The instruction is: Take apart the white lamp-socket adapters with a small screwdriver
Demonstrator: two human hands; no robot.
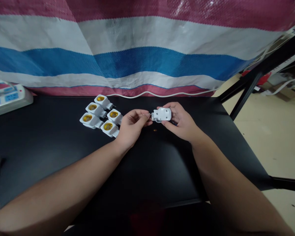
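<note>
1. White plug-in lamp holder (163, 114): above the surface (147, 177), between both hands, long axis left-right.
2. Right hand (183, 123): fingers clamped around its broad end.
3. Left hand (130, 128): fingers pinched together at its narrow end.

White plastic power strip with blue sockets (23, 101): was cut off by the left edge.
Two square white plastic holders with round gold-coloured sockets (109, 128): had their ends hidden behind the bare left hand (131, 126).
Left fingertips (146, 116): met at something too small to tell.
Small white plastic casing (164, 114): partly hid the fingers of the bare right hand (180, 120).
Brownish speck (155, 130) on the black tabletop (157, 170): was too small to identify.
</note>
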